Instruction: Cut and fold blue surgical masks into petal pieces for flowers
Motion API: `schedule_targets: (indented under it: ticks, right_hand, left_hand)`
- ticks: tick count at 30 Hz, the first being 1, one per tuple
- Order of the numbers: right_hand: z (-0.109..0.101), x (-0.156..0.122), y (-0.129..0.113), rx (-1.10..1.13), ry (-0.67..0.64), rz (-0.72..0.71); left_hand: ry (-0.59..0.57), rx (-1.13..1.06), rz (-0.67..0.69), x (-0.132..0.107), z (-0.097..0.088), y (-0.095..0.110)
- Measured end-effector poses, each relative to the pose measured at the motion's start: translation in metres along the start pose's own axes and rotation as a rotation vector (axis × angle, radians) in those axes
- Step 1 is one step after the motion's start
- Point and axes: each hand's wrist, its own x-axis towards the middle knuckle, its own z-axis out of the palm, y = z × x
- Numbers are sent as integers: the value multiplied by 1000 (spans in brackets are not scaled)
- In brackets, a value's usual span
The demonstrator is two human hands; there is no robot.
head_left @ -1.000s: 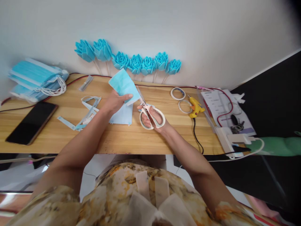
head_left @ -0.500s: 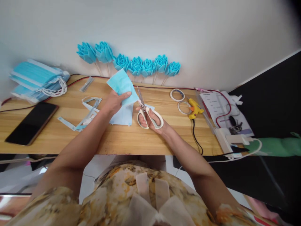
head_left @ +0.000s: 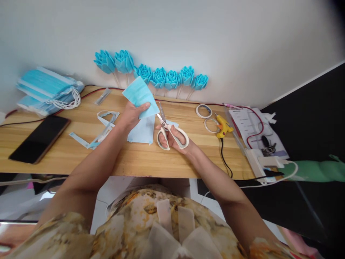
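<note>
Between thumb and fingers, my left hand (head_left: 135, 113) grips a blue piece of mask fabric (head_left: 140, 95), raised above the table. My right hand (head_left: 174, 138) has its fingers through the handles of white-handled scissors (head_left: 165, 125). Their blades are parted and meet the fabric's lower right edge. Below lies a pale blue sheet (head_left: 142, 130), partly covered by the left hand and the fabric. Another pale scrap (head_left: 171, 123) shows behind the scissors. Cut mask strips (head_left: 86, 141) lie left of my left forearm.
Several blue fabric flowers (head_left: 159, 77) on sticks lean against the wall. At left are a stack of masks (head_left: 47, 88) and a phone (head_left: 40, 138). To the right lie tape rolls (head_left: 204, 111), a yellow glue gun (head_left: 223, 126), papers (head_left: 249, 122) and a power strip (head_left: 257, 165).
The scissor blades have spread wider, one now reaching the fabric's edge. My left hand keeps its hold on the fabric. The whole view has shifted slightly.
</note>
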Motion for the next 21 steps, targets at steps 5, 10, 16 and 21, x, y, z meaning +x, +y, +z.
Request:
schedule_targets:
  ticks: [5,10,16,21]
  right_hand:
    - [1,1,-6,0,-22,-8]
    - [-4,-1,-9,-9,-23,2]
    - [-6,-1,-8,-7,-35,-2]
    - [-12,5,-7,-8,-34,16]
  left_hand:
    - [-24,-1,12,3,-4,-2]
    - [-20,14,38,5,-8,-1]
    - [-82,-9,0,-1,0,-1]
    - [-125,21,-55,-7,6,-1]
